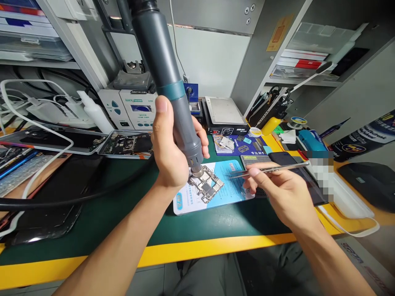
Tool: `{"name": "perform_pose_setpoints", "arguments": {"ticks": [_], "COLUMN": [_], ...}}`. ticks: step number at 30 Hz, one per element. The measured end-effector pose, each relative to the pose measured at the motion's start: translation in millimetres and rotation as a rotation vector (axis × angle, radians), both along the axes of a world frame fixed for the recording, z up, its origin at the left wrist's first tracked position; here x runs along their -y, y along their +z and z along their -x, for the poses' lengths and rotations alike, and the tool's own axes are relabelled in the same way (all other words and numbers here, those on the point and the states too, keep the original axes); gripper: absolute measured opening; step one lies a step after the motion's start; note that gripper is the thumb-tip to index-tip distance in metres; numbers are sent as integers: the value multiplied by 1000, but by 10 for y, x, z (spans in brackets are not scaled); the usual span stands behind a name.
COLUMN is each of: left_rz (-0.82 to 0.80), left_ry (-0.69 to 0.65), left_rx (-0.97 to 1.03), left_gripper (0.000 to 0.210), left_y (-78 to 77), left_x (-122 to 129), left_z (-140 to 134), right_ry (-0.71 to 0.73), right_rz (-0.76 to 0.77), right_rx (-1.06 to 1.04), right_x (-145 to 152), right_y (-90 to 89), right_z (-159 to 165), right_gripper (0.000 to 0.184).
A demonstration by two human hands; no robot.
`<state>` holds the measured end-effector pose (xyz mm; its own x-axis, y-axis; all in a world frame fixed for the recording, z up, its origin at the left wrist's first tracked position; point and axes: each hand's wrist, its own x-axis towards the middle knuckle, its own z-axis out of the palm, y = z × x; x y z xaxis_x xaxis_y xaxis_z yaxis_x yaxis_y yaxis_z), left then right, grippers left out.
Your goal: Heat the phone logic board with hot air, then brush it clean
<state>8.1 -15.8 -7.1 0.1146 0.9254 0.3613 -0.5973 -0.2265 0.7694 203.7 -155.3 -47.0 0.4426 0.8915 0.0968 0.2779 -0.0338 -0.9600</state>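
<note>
My left hand (168, 152) is wrapped round a grey hot air gun (182, 119) with a teal band. The gun's metal nozzle points down at the upper left part of a phone circuit board (208, 187); whether it touches the board I cannot tell. Beneath the board lies a blue and white printed card (236, 191) on the green mat (145, 220). To the right of the board, my right hand (274, 185) pinches metal tweezers (271, 168). Their tips hang over the card, apart from the board, with nothing visible between them.
A hot air station (132, 107) stands at the back left, near a heating plate (226, 113). The gun's black hose (114, 191) crosses the mat's left side. Opened devices (126, 144) lie behind it. At right are a dark phone (285, 160) and a white case (345, 191).
</note>
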Motion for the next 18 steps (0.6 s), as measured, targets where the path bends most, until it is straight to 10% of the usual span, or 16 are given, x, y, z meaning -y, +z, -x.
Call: {"name": "perform_pose_setpoints", "arguments": {"ticks": [7, 13, 18], "left_rz": [4, 1, 9], "left_ry": [34, 55, 56], "left_rx": [-15, -4, 17], "left_gripper": [91, 80, 78], "left_y": [1, -9, 23], "left_x": [-22, -47, -113], "left_z": [-3, 2, 48], "right_ry": [53, 199, 197], "right_rz": [-178, -384, -297], "right_rx": [124, 589, 734], "right_x": [189, 218, -95], "right_y": [-55, -86, 247], "right_z": [197, 189, 50], "right_gripper": [12, 30, 22]}}
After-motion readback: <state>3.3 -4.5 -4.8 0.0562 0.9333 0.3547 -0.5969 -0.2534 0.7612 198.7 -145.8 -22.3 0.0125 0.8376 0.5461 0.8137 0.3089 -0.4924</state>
